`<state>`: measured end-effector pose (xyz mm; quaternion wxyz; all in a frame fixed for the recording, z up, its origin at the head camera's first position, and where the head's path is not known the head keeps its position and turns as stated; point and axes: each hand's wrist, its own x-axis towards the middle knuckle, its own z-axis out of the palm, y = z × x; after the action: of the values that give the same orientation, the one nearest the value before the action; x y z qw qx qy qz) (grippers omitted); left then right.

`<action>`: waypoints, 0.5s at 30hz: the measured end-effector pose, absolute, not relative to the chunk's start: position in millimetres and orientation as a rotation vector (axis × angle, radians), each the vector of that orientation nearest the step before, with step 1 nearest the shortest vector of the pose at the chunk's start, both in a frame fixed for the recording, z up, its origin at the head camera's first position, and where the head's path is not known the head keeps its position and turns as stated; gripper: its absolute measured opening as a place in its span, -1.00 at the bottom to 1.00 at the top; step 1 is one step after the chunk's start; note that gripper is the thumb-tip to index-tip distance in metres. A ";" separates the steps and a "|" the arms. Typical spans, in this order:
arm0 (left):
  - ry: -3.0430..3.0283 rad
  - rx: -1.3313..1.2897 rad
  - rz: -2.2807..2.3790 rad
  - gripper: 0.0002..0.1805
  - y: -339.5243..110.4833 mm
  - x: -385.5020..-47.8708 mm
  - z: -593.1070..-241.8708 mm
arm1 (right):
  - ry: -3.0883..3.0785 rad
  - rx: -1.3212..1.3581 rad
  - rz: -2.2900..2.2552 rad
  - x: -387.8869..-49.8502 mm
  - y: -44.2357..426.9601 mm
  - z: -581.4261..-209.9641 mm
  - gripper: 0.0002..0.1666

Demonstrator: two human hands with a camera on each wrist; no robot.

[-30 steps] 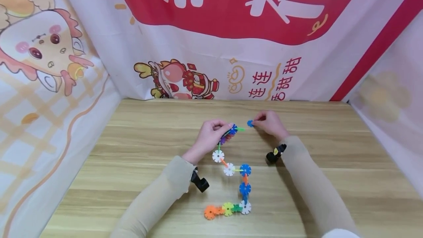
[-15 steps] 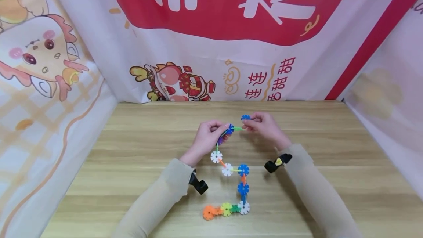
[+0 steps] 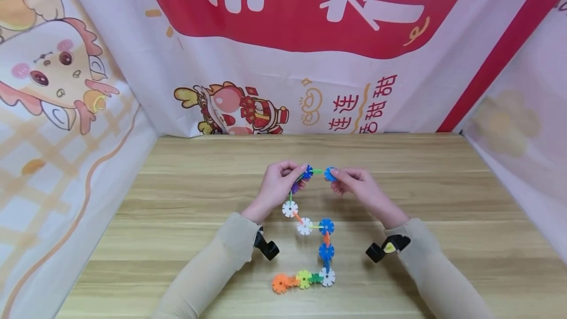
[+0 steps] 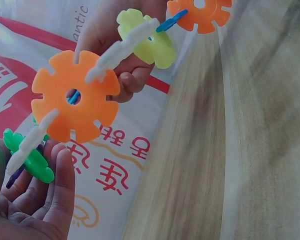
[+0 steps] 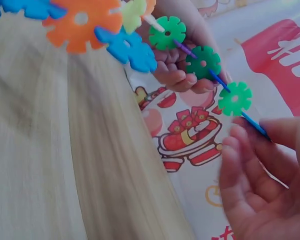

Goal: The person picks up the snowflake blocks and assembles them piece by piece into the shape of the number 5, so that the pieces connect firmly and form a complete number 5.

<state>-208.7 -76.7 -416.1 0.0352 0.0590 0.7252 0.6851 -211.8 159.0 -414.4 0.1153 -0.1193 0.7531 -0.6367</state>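
Observation:
A chain of notched snowflake building discs winds over the table, its white, orange, yellow, green and blue pieces slotted edge to edge. My left hand pinches the chain's far part near a dark blue disc. From there a bright green disc sticks out to the right. A loose-looking blue disc is pinched between thumb and fingers of my right hand. In the right wrist view, its edge meets the green disc's rim; whether the slots are engaged I cannot tell.
The wood-grain table runs back to a printed cloth with red and white patterns. Cloth also stands at both sides. A black wrist camera hangs from the right cuff, another camera from the left.
My right hand first raised the blue disc toward the green one, then came down and nearer, bringing it level with the green disc. My left hand has stayed almost still on the chain.

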 end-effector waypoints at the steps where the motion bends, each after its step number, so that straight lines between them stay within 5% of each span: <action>1: 2.230 0.182 2.105 -0.73 -76.8 -208.3 -415.9 | 2.216 -0.313 -1.885 -211.3 159.1 -414.2 -0.51; 15: 2.259 0.202 2.078 -0.73 -77.4 -203.3 -414.7 | 2.221 -0.199 -1.954 -207.4 157.5 -408.9 -0.60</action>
<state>-203.3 -77.4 -414.7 0.0329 0.0657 0.7340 0.6752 -207.4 157.5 -408.9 0.0882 -0.0670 0.7461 -0.6566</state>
